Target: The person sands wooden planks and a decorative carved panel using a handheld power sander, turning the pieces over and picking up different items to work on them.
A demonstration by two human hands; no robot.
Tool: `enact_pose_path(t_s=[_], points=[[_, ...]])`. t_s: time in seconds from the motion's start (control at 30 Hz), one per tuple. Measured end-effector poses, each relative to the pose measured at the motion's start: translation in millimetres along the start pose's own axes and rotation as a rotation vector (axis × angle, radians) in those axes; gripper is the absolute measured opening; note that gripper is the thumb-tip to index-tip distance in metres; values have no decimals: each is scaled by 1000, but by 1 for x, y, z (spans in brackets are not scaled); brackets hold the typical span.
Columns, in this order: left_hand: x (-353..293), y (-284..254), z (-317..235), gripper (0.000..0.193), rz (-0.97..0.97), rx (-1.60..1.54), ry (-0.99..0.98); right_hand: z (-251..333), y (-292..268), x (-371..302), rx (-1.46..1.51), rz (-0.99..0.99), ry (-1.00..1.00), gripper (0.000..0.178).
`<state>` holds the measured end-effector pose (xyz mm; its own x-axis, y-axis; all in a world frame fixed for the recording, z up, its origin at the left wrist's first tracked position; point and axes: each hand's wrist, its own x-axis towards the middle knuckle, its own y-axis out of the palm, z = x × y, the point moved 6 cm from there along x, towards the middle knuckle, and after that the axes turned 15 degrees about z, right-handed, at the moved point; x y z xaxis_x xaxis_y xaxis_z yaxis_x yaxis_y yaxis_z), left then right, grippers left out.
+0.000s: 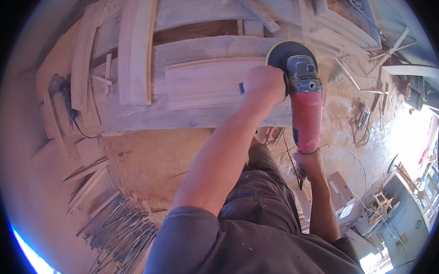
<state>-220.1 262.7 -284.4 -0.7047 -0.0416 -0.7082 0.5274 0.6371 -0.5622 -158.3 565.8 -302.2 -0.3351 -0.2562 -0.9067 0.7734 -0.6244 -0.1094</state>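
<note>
A red and grey angle polisher (307,111) with a round black, yellow-rimmed pad (279,53) is held in both my hands. My left hand (264,83) is closed round its black side handle, whose end sticks out past the fist. Farther back, my right hand (310,164) wraps the rear of the red body, where a dark cord hangs down. The pad is over the right end of a pale wooden board (207,83) lying on the workbench (181,119); whether it touches the wood I cannot tell.
Long planks (137,47) lie across the bench at the left, with another power tool (64,95) at its far left end. A pile of thin wood strips (122,235) covers the floor at lower left. Cords and wood scraps lie on the dusty floor at right.
</note>
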Motion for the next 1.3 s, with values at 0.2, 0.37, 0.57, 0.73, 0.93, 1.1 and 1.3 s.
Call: enact_pose_path(t_s=[0.2, 0.37, 0.57, 0.73, 0.93, 1.1, 1.3], points=[[-68, -17, 124, 25, -11, -128, -190, 63, 98, 4, -231, 106, -12, 21], [-109, -23, 230, 27, -87, -174, -329, 117, 184, 12, -331, 174, 22, 32], [-147, -11, 287, 27, -59, -228, -379, 128, 231, 11, -465, 196, 10, 36], [-151, 13, 237, 25, 23, -213, -229, 62, 207, -6, -394, 115, 78, 21], [-138, 22, 238, 28, -56, -207, -253, 59, 204, -3, -567, 107, -53, 40], [-151, 11, 274, 36, -127, -277, -463, 92, 225, 28, -758, 298, -73, 35], [-122, 4, 206, 21, -60, -138, -430, 86, 172, 2, -395, 167, -99, 32]])
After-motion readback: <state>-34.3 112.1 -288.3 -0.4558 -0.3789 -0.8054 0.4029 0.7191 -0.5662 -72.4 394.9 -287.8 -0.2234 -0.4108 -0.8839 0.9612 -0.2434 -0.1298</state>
